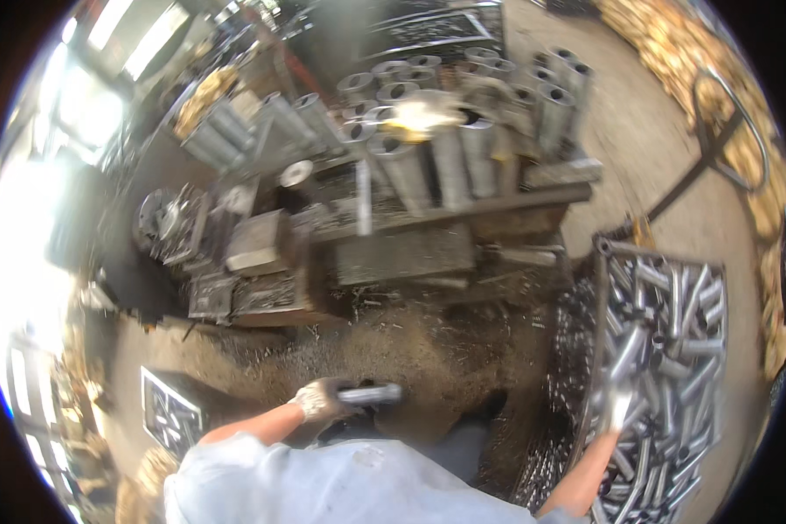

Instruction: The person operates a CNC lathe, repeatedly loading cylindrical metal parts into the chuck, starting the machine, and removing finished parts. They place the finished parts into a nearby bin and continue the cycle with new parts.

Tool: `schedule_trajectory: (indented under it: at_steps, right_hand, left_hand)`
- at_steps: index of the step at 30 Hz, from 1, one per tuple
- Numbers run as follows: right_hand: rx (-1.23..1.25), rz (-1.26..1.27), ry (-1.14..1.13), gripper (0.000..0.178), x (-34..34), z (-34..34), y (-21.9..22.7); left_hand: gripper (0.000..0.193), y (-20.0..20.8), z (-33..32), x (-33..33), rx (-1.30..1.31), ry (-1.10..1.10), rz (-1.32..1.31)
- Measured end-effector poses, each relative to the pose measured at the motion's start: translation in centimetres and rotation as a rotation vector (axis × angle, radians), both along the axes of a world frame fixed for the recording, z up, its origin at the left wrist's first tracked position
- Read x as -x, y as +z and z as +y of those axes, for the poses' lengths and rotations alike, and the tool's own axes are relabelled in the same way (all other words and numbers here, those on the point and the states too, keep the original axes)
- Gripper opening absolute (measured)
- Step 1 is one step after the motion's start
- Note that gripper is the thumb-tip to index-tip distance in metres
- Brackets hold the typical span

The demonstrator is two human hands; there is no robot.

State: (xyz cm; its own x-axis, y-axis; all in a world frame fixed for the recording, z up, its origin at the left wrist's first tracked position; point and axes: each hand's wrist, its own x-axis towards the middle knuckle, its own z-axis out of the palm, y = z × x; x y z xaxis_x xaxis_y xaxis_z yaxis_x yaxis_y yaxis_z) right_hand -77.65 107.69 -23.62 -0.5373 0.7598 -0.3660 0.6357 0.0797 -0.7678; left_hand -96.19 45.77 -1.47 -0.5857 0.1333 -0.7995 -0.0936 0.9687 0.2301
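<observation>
My left hand [316, 399], in a pale work glove, is closed around a short metal tube [371, 395] in front of my body. The tube lies roughly level and points to the right. My right hand [620, 409], also gloved, reaches down to a wheeled cart [600, 323] heaped with loose metal tubes [668, 410]. It is among the tubes, close below a wider shiny tube [627, 353]. Motion blur hides its fingers, so whether it grips one of them I cannot tell.
Ahead stands a heavy metal workbench [463, 210] crowded with upright grey cylinders [452, 170]. A machine with a block [258, 244] is at its left. A small bin [173, 410] sits at lower left. The cart's handle [716, 144] sticks out at far right. Metal chips litter the floor.
</observation>
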Motion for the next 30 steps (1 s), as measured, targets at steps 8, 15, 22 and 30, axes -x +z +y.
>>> schedule_trajectory:
  at_steps: [8,15,22,30]
  right_hand:
    - [-0.05,0.195,0.421,0.051,14.9,-40.5,25.2]
    - [-0.169,0.599,0.974,0.019,32.7,-59.1,40.3]
    - [-0.389,0.62,0.926,0.043,58.8,-66.0,41.2]
    - [-0.474,0.603,0.883,0.063,78.4,-71.3,30.9]
  left_hand:
    - [0.044,-0.9,-33.8,-1.6,0.05,0.618,0.798]
    - [0.052,10.9,-44.3,4.9,-0.412,0.745,1.39]
    - [0.053,17.9,-43.9,18.5,-0.531,0.452,1.37]
    - [0.064,15.2,-43.3,25.9,-0.473,0.27,1.11]
